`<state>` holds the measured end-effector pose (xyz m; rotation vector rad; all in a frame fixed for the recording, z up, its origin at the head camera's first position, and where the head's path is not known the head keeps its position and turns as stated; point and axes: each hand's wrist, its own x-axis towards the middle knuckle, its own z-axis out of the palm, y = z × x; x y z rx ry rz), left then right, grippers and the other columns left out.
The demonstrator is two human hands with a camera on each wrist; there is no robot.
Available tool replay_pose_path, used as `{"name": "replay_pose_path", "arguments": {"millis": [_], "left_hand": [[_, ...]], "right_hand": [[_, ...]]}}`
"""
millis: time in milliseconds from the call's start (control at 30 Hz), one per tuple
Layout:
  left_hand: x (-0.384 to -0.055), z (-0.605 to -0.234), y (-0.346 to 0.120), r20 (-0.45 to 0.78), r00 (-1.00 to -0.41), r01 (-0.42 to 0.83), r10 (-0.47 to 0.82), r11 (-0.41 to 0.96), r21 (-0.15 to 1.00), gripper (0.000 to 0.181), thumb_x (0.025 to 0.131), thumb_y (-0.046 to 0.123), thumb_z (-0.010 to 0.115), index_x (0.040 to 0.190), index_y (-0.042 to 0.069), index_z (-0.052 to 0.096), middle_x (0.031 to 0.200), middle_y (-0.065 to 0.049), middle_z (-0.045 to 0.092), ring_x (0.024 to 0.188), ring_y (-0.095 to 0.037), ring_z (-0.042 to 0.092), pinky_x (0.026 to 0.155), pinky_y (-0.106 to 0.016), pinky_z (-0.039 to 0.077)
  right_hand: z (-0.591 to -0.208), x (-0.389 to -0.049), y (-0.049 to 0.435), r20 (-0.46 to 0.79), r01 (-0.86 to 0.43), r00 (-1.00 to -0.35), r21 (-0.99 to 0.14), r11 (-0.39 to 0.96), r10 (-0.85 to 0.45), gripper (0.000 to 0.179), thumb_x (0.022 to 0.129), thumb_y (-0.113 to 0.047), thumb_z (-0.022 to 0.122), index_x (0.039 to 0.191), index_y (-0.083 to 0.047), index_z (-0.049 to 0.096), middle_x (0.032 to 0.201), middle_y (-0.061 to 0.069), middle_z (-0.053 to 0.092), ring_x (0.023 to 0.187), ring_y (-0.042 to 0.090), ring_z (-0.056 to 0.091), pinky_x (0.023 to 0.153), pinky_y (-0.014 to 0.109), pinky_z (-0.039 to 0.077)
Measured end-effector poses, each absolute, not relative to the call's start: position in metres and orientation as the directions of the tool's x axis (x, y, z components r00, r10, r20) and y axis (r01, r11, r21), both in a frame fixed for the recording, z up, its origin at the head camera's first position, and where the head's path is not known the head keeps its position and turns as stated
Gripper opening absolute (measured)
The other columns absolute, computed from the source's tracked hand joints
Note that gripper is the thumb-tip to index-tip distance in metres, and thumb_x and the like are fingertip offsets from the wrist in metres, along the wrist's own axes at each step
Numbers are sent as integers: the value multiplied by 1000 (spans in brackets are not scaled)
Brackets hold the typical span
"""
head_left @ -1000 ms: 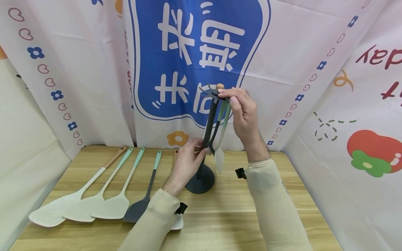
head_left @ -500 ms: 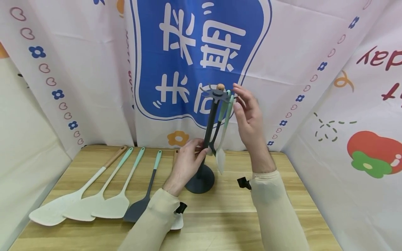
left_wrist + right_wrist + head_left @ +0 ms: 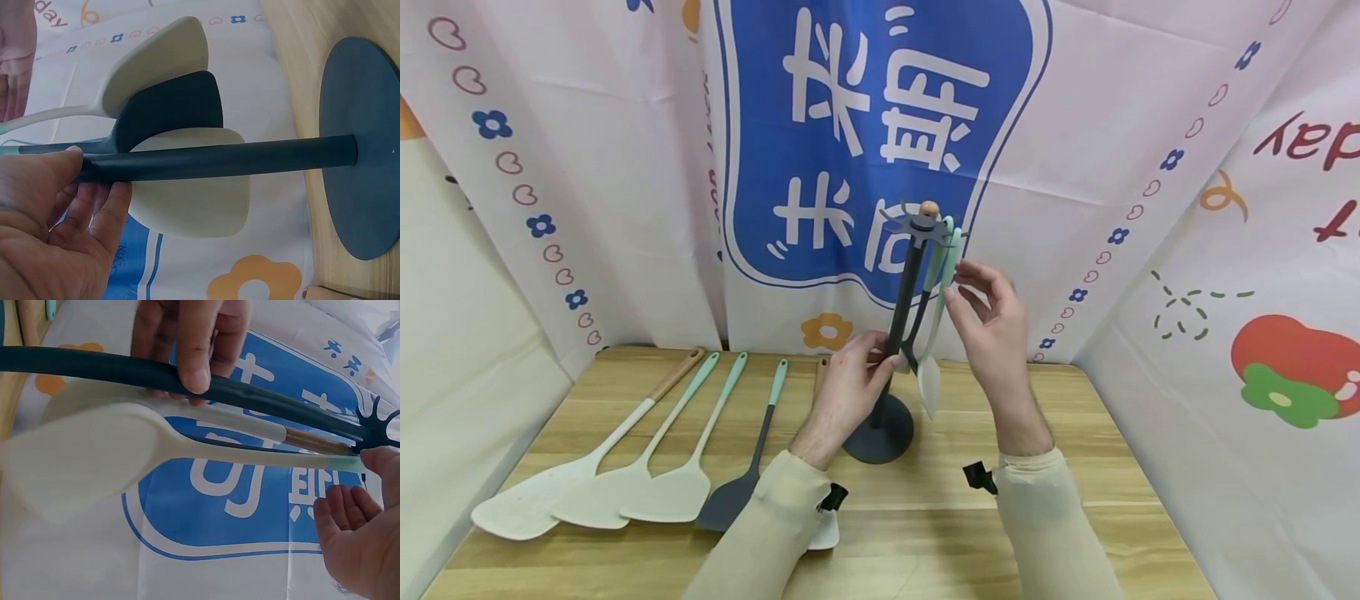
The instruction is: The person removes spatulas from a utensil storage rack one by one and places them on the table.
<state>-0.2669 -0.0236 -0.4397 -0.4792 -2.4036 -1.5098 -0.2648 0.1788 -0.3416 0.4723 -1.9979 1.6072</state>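
Note:
My left hand point(image 3: 848, 377) grips the pole point(image 3: 250, 160) of a dark utensil stand, fingers and thumb around it. The stand's round base point(image 3: 886, 435) rests on the table. From its hooked top point(image 3: 921, 223) hang a white spatula point(image 3: 929, 382) with a mint handle, a dark spatula point(image 3: 175, 107) and a white spatula with a wooden handle point(image 3: 319, 441). My right hand point(image 3: 998, 333) is beside the outermost mint handle point(image 3: 952, 257), fingers loosely bent and apart. Its thumb is at the handle in the right wrist view; I cannot tell whether it touches.
Several spatulas lie on the wooden table point(image 3: 970, 533) at left, among them a white one with a wooden handle point(image 3: 625, 427) and a dark one point(image 3: 730, 498). Another white blade point(image 3: 826, 533) is partly hidden under my left forearm. A printed curtain point(image 3: 1060, 100) hangs behind.
My right hand has left the stand's hooked top, swung right and come down beside the hanging mint handle. My left hand stays on the pole.

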Motion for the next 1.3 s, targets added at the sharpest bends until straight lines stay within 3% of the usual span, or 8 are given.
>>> {"name": "replay_pose_path", "arguments": {"millis": [500,1000,1300], "left_hand": [[-267,-439,-24,381,-913,405,144,417,814,29,116,16,77,142,4,75,137,-18,77,123,-35,84,107,-48,74],[-267,-440,-25,400,-905,424,148,420,803,26,116,14,77,140,4,76,136,-19,78,122,-35,85,105,-47,74],[-267,-440,-26,399,-905,423,149,419,804,25,116,14,77,139,4,76,135,-18,78,122,-35,85,105,-47,74]], "right_hand": [[-385,-262,174,464,-429,-885,-846,317,42,44,108,-4,81,150,0,69,144,20,72,137,34,71,126,56,63],[-391,-260,171,452,-392,-889,-836,383,76,28,111,0,76,138,5,74,130,23,75,125,34,76,111,41,72],[-389,-257,172,451,-381,-888,-834,398,95,26,110,1,77,136,4,76,127,23,75,121,32,76,111,47,72]]}}
